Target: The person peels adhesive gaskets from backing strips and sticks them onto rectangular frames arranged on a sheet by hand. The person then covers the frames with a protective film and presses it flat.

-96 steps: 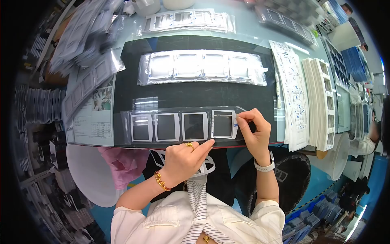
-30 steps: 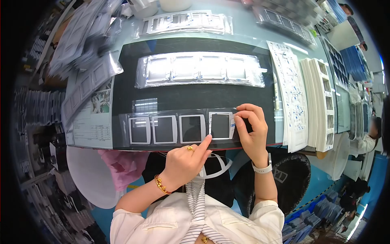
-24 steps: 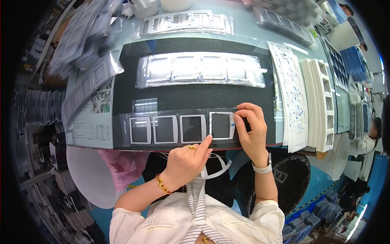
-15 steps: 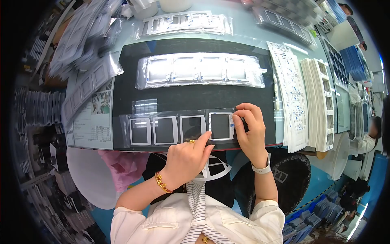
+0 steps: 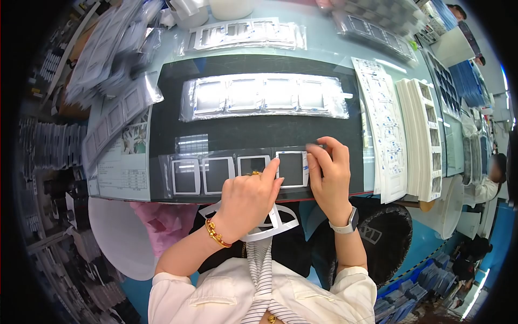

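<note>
A clear plastic strip with several white-edged frames lies along the front edge of the black mat (image 5: 248, 131). My left hand (image 5: 245, 200) reaches over it, index finger stretched to the upper left corner of the rightmost frame (image 5: 292, 186), thumb apart. At that frame's right side is my right hand (image 5: 331, 175), its thumb and index finger apart near the blue-marked edge; the index fingertip is blurred. Farther back on the mat rests a shiny wrapped stack of frames (image 5: 264, 116). A white sheet piece (image 5: 264, 234) hangs below the table edge, partly behind my left hand.
White printed sheets (image 5: 382, 135) and a stack of white frames (image 5: 418, 140) stand at the right. Wrapped frame packs (image 5: 110, 54) pile up at the left. Another pack (image 5: 243, 35) lies behind the mat. A blurred hand (image 5: 324, 4) shows at the top.
My left index finger has moved up along the frame's left side, from its lower corner to its upper one. My right fingers have shifted slightly up and away from the frame's edge.
</note>
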`<control>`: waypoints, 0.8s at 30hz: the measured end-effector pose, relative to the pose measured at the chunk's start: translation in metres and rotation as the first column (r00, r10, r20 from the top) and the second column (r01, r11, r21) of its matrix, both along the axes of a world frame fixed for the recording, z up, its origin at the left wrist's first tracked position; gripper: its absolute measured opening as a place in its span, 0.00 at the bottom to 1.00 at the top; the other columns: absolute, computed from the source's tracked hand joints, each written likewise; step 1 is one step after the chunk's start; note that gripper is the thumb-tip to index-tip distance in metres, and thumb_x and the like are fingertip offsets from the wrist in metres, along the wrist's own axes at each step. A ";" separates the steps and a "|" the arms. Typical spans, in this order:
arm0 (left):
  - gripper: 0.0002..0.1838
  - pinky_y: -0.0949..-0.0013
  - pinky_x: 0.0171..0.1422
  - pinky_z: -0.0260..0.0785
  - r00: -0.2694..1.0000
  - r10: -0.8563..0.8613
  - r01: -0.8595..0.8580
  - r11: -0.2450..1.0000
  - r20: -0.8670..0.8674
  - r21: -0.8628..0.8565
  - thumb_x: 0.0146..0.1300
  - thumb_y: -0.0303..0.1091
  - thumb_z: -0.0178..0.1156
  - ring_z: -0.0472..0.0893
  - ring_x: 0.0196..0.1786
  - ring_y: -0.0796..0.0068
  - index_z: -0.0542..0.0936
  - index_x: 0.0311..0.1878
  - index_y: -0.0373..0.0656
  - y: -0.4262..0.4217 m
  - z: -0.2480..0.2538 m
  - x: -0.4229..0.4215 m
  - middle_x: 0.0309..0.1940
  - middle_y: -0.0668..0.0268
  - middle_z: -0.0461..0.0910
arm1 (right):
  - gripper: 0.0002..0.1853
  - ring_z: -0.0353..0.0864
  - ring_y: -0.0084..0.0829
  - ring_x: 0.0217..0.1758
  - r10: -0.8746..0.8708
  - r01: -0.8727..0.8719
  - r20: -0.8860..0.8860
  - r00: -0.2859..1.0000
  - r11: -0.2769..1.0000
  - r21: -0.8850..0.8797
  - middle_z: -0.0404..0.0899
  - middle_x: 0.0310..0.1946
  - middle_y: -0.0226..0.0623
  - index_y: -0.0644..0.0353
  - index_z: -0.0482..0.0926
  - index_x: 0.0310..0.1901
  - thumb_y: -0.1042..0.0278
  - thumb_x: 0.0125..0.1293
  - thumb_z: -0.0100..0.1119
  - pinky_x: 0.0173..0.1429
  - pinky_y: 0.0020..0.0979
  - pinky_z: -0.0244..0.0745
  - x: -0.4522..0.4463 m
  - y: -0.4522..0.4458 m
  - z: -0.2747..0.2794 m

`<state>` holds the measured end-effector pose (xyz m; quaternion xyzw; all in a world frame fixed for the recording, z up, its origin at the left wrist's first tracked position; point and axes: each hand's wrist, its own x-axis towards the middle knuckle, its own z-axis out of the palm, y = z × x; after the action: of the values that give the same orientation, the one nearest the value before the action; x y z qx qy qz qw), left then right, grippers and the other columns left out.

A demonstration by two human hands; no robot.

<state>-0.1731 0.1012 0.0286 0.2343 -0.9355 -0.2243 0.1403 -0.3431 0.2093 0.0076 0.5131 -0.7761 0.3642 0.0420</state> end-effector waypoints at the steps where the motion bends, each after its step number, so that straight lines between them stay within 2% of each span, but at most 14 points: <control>1: 0.20 0.60 0.22 0.66 1.000 0.001 -0.001 1.000 -0.003 0.002 0.69 0.40 0.67 0.78 0.17 0.60 0.83 0.60 0.43 -0.001 0.000 0.000 0.16 0.63 0.77 | 0.11 0.76 0.38 0.44 -0.012 0.012 0.000 1.000 1.000 -0.013 0.79 0.49 0.39 0.61 0.85 0.48 0.79 0.65 0.66 0.49 0.38 0.74 -0.001 0.001 0.000; 3: 0.19 0.60 0.22 0.66 1.000 0.002 -0.002 1.000 -0.012 0.009 0.69 0.39 0.67 0.78 0.17 0.60 0.83 0.60 0.44 -0.002 -0.002 0.000 0.16 0.63 0.77 | 0.14 0.74 0.36 0.42 -0.038 0.038 0.000 0.999 0.999 -0.038 0.78 0.49 0.38 0.60 0.86 0.51 0.80 0.63 0.66 0.48 0.37 0.73 -0.004 0.004 0.000; 4: 0.19 0.60 0.22 0.67 1.000 0.002 -0.001 1.000 -0.016 0.012 0.69 0.39 0.67 0.78 0.17 0.60 0.83 0.60 0.44 -0.002 -0.002 0.000 0.16 0.63 0.77 | 0.17 0.74 0.36 0.42 0.003 -0.002 0.013 1.000 0.999 -0.046 0.78 0.48 0.37 0.58 0.86 0.53 0.80 0.62 0.66 0.47 0.36 0.73 -0.005 0.008 -0.001; 7: 0.19 0.60 0.22 0.67 1.000 0.006 -0.006 1.000 -0.024 0.006 0.68 0.39 0.67 0.78 0.17 0.60 0.84 0.60 0.45 -0.002 -0.002 0.000 0.16 0.62 0.77 | 0.16 0.75 0.36 0.44 0.087 -0.087 -0.018 0.996 0.996 0.024 0.78 0.47 0.35 0.56 0.87 0.51 0.77 0.60 0.69 0.48 0.37 0.71 -0.003 0.012 0.002; 10: 0.18 0.60 0.23 0.68 1.000 0.010 -0.010 1.000 -0.015 0.023 0.69 0.38 0.67 0.79 0.18 0.59 0.84 0.59 0.44 -0.001 0.001 0.000 0.17 0.62 0.79 | 0.16 0.75 0.36 0.46 0.053 -0.050 -0.045 0.998 0.997 0.064 0.78 0.48 0.34 0.55 0.88 0.51 0.76 0.60 0.69 0.49 0.37 0.70 -0.005 0.014 -0.002; 13: 0.16 0.60 0.25 0.70 0.996 -0.018 0.030 0.991 -0.093 0.133 0.69 0.36 0.66 0.80 0.19 0.60 0.84 0.57 0.44 0.003 0.001 0.008 0.19 0.62 0.80 | 0.16 0.75 0.37 0.47 0.049 -0.047 -0.034 0.998 0.997 0.067 0.78 0.49 0.35 0.54 0.88 0.50 0.77 0.60 0.69 0.51 0.37 0.70 -0.007 0.016 -0.002; 14: 0.16 0.63 0.26 0.70 0.996 -0.031 0.047 0.979 -0.082 0.198 0.68 0.31 0.67 0.81 0.21 0.60 0.85 0.58 0.43 0.007 0.006 0.014 0.21 0.61 0.81 | 0.16 0.76 0.38 0.47 0.033 -0.033 -0.013 0.999 0.998 0.050 0.79 0.49 0.36 0.55 0.88 0.50 0.77 0.60 0.68 0.51 0.38 0.71 -0.008 0.018 -0.002; 16: 0.18 0.66 0.26 0.69 0.970 -0.034 0.108 0.947 -0.242 0.303 0.65 0.28 0.68 0.80 0.20 0.63 0.85 0.59 0.43 0.016 0.010 0.026 0.21 0.61 0.80 | 0.16 0.77 0.39 0.47 0.005 -0.005 0.032 0.999 1.000 0.019 0.79 0.49 0.38 0.56 0.87 0.51 0.78 0.60 0.68 0.52 0.40 0.72 -0.007 0.021 0.000; 18: 0.22 0.70 0.27 0.67 0.915 -0.041 0.193 0.918 -0.402 0.346 0.62 0.23 0.71 0.77 0.19 0.70 0.84 0.61 0.41 0.020 0.014 0.035 0.20 0.63 0.79 | 0.17 0.78 0.41 0.47 0.131 -0.119 0.212 0.968 0.991 -0.068 0.80 0.47 0.40 0.59 0.86 0.52 0.79 0.60 0.67 0.51 0.41 0.73 0.009 0.027 0.019; 19: 0.22 0.73 0.26 0.65 0.897 -0.048 0.216 0.915 -0.440 0.342 0.64 0.25 0.70 0.75 0.19 0.75 0.83 0.62 0.39 0.025 0.011 0.041 0.19 0.66 0.77 | 0.18 0.79 0.42 0.47 0.198 -0.171 0.298 0.934 0.979 -0.114 0.81 0.46 0.41 0.60 0.85 0.53 0.80 0.59 0.67 0.51 0.42 0.74 0.021 0.032 0.031; 21: 0.24 0.75 0.27 0.63 0.906 0.014 0.218 0.842 -0.424 0.493 0.65 0.30 0.72 0.74 0.18 0.78 0.81 0.64 0.39 0.032 0.011 0.054 0.19 0.68 0.77 | 0.21 0.81 0.42 0.45 0.457 -0.440 0.506 0.732 0.883 -0.161 0.81 0.41 0.42 0.62 0.82 0.55 0.83 0.58 0.65 0.47 0.41 0.76 0.050 0.037 0.042; 23: 0.28 0.77 0.27 0.62 0.937 0.032 0.194 0.781 -0.348 0.594 0.64 0.34 0.74 0.73 0.18 0.80 0.80 0.66 0.39 0.030 0.014 0.061 0.18 0.69 0.77 | 0.22 0.82 0.40 0.41 0.493 -0.566 0.583 0.646 0.821 -0.068 0.81 0.37 0.42 0.63 0.81 0.56 0.83 0.59 0.64 0.44 0.37 0.77 0.061 0.049 0.036; 24: 0.29 0.78 0.28 0.62 0.950 0.042 0.175 0.747 -0.308 0.641 0.63 0.36 0.75 0.72 0.18 0.80 0.79 0.67 0.40 0.028 0.015 0.066 0.18 0.69 0.77 | 0.22 0.82 0.40 0.37 0.438 -0.503 0.558 0.705 0.863 -0.042 0.80 0.35 0.41 0.64 0.81 0.56 0.84 0.59 0.64 0.43 0.36 0.78 0.063 0.051 0.035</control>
<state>-0.1075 0.1293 0.0432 0.1976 -0.7700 -0.5788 0.1817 -0.2802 0.2601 0.0427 0.5687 -0.6169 0.4496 -0.3063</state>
